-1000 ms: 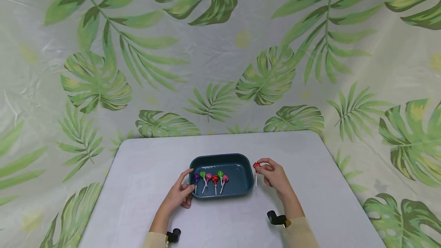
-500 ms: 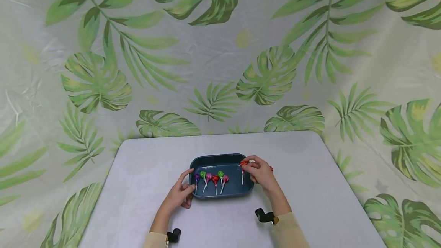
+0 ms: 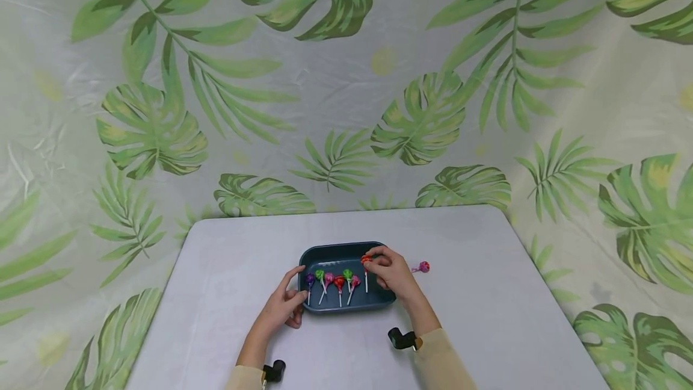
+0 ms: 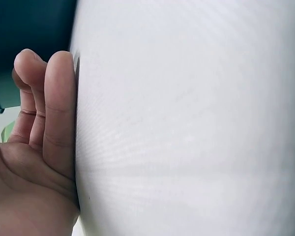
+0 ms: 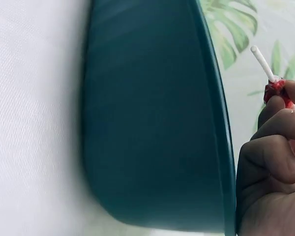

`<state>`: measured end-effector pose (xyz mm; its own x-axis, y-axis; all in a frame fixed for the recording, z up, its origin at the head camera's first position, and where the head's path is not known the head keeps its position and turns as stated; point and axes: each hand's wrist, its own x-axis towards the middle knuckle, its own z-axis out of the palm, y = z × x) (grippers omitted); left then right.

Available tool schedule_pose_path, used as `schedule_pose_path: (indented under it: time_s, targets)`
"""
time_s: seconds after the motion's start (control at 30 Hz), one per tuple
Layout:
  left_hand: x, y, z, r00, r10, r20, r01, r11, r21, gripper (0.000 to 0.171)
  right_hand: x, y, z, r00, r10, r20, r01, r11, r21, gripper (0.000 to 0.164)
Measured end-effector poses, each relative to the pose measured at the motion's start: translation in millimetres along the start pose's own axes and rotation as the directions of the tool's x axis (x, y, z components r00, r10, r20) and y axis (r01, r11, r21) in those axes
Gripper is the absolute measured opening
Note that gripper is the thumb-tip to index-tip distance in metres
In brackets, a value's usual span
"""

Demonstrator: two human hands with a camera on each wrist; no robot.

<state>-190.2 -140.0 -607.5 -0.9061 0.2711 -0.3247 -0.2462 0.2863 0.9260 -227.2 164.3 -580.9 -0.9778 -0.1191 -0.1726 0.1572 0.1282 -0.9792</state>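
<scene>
A dark blue-green rectangular tray [image 3: 346,309] sits on the table. Its left end is held by my left hand [image 3: 283,304], thumb and index finger at the rim; in the left wrist view the other fingers [image 4: 59,105] lie by its outer wall. Above the tray's right part, my right hand [image 3: 394,272] pinches a red lollipop [image 3: 366,259] by its wrapped head, the white stick pointing down toward the tray floor. Inside the tray lie several lollipops in a row, including a purple one [image 3: 310,278], a green one [image 3: 320,274] and a red one [image 3: 338,282].
Right of the tray, a pink lollipop [image 3: 424,266] lies on the white table [image 3: 227,269], beside my right hand. A leaf-patterned sheet [image 3: 346,107] hangs behind and at the sides. Each wrist carries a small black camera [image 3: 402,338].
My right hand has moved left with the red lollipop, from beside the tray to over its inside. The pink lollipop behind that hand has come into view. My left hand stays put.
</scene>
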Motion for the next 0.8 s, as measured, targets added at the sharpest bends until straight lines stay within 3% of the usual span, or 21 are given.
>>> schedule_pose_path:
  time_s: [0.27, 0.8]
  targets:
    - [0.2, -0.3, -0.4, 1.000, 0.009, 0.002, -0.009, 1.000, -0.002, 0.062, 4.8, 8.0, 8.5, 1.000, 0.006, 0.003, -0.006, 1.000, -0.018, 0.023]
    - [-0.5, 0.8, 0.0, 1.000, 0.000, -0.005, 0.000, 1.000, 0.002, 0.062, 13.4, 13.6, 17.0, 0.997, 0.048, -0.054, -0.057, 0.983, -0.173, 0.021]
